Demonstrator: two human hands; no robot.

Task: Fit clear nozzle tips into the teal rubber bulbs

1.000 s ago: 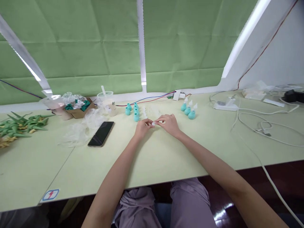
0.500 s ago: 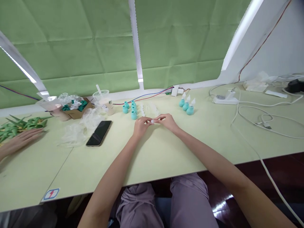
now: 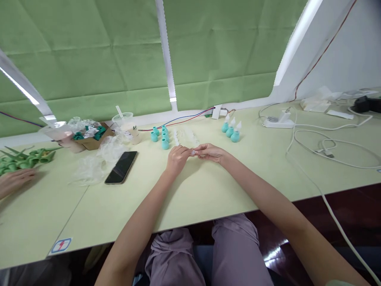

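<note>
My left hand (image 3: 177,157) and my right hand (image 3: 210,152) meet over the table, their fingertips closed on a small whitish plastic piece (image 3: 193,152). Fingers cover much of it, so its exact shape is hard to make out. Just beyond my hands lie rows of small white parts (image 3: 176,137) and clear ones (image 3: 190,135). Several teal rubber bulbs (image 3: 165,143) with open necks stand to the left of these rows. Over on the right, 3 teal bulbs (image 3: 235,136) carry pointed white tips.
Left of my arms lie a black phone (image 3: 121,167) and crumpled plastic bags (image 3: 92,167). Behind are a cardboard box (image 3: 95,141) and drink cups (image 3: 131,131). Another person's hand (image 3: 18,180) rests by green items (image 3: 26,159). White cables (image 3: 333,135) and a power strip (image 3: 279,124) are right.
My right hand has turned and its fingers lie closer along the small piece. The other person's hand has shifted left. The whole view has moved slightly.
</note>
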